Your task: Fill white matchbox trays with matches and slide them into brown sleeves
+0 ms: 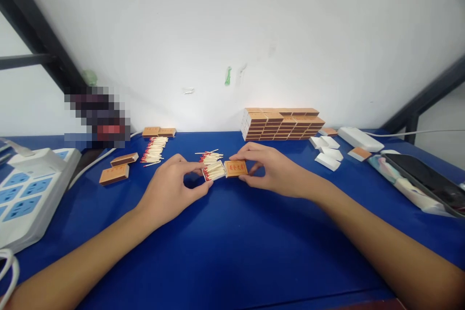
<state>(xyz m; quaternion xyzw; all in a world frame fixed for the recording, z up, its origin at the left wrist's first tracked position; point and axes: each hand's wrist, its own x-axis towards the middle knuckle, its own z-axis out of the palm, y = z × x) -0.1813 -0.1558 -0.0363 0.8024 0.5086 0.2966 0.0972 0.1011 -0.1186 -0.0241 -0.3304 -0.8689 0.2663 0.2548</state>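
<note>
Near the middle of the table, my left hand pinches the left end of a small white matchbox tray full of red-tipped matches. My right hand grips the orange matchbox sleeve between thumb and fingers. Tray and sleeve lie end to end; whether the tray's edge is inside the sleeve, I cannot tell. Just behind the tray is a small heap of loose matches. A larger pile of matches spreads out farther left.
Stacked matchboxes stand against the wall. White empty trays lie to the right, near a white adapter and a phone. At left are loose matchboxes and a power strip with cables. The blue table extends toward me.
</note>
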